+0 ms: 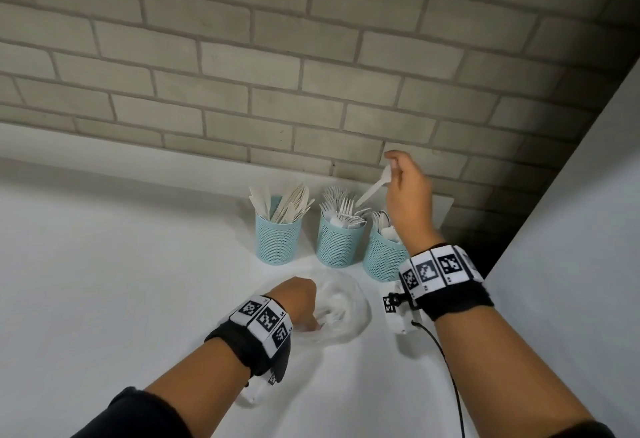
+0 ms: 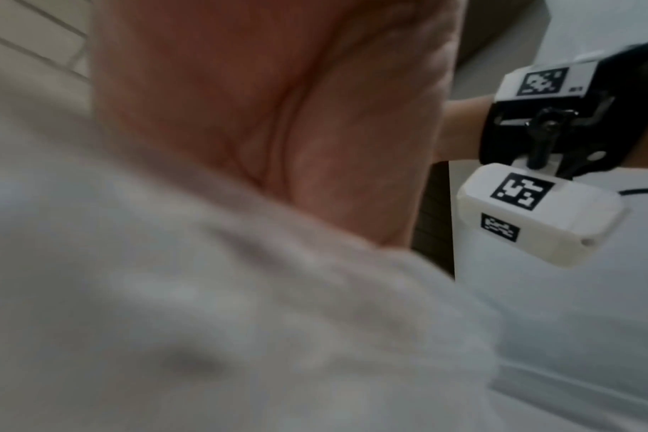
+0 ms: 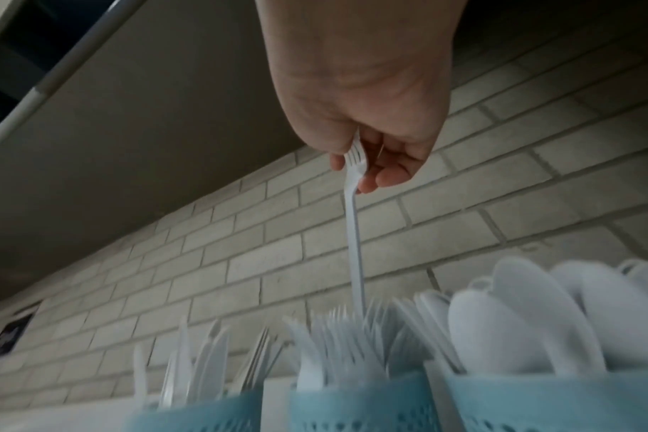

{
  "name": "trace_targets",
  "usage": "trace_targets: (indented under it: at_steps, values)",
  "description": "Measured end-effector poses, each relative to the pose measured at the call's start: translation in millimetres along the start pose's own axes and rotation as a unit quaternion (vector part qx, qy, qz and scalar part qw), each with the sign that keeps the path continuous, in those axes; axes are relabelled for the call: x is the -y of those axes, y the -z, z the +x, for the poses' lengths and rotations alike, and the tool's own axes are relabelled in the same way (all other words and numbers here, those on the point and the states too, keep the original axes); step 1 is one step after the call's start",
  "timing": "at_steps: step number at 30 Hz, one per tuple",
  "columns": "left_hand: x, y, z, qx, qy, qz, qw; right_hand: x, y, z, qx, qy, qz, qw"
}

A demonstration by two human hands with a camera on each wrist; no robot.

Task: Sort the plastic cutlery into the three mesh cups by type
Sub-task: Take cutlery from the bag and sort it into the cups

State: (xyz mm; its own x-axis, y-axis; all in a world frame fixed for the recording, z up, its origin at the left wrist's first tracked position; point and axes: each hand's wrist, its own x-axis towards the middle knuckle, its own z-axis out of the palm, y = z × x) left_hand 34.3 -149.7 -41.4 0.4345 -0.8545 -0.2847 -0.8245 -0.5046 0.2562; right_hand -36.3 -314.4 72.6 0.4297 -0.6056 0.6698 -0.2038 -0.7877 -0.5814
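Observation:
Three teal mesh cups stand in a row by the brick wall: the left cup [image 1: 278, 240] holds knives [image 1: 280, 202], the middle cup [image 1: 337, 247] holds forks, the right cup [image 1: 382, 257] holds spoons [image 3: 518, 321]. My right hand [image 1: 393, 169] pinches a white plastic fork [image 3: 354, 228] by its tine end. The fork's handle points down among the forks in the middle cup [image 3: 363, 409]. Nearer to me, my left hand [image 1: 313, 316] curls into a crumpled clear plastic bag [image 1: 349, 299] on the table. What lies inside the bag is blurred.
The white tabletop [image 1: 121, 281] runs left and toward me. A white vertical panel [image 1: 571, 229] closes off the right side. The brick wall [image 1: 242, 91] stands just behind the cups. A black cable [image 1: 450, 368] trails from my right wrist camera box [image 1: 394, 313].

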Motion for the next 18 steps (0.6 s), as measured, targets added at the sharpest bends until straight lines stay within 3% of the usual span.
trace_targets:
  at_steps: [3, 8, 9, 11, 13, 14, 15, 16, 18]
  values:
    - [0.6, -2.3, -1.0, -0.002, 0.004, -0.009, 1.000, -6.9, -19.0, -7.6, 0.097, 0.017, -0.123, 0.988]
    - [4.1, -0.5, -6.2, 0.019, -0.021, -0.005, 1.000, -18.5, -36.4, -19.1, 0.288, -0.024, -0.280, 0.916]
    - [4.6, -0.6, -6.6, 0.027, -0.024, 0.008, 0.999, -17.6, -36.8, -20.0, 0.293, -0.030, -0.289, 0.911]
    - [3.3, 0.1, -7.0, 0.037, -0.032, 0.034, 0.998, -10.2, -36.0, -21.5, 0.237, 0.001, -0.281, 0.930]
    - [-0.4, -0.9, -6.5, 0.042, -0.035, 0.049, 0.997, 1.4, -33.9, -25.9, 0.163, 0.061, -0.199, 0.964]
    - [-3.2, -1.9, -6.5, 0.043, -0.036, 0.051, 0.997, 7.7, -32.3, -29.2, 0.175, 0.073, -0.133, 0.973]
    - [-6.5, -3.3, -6.5, 0.040, -0.037, 0.053, 0.997, 14.2, -29.4, -33.3, 0.229, 0.067, -0.078, 0.968]
    - [-9.9, -4.5, -7.2, 0.037, -0.041, 0.058, 0.997, 20.4, -26.9, -39.0, 0.319, 0.043, -0.057, 0.945]
    - [-17.2, -5.7, -9.5, 0.024, -0.059, 0.079, 0.995, 26.0, -26.2, -51.9, 0.519, -0.005, -0.133, 0.844]
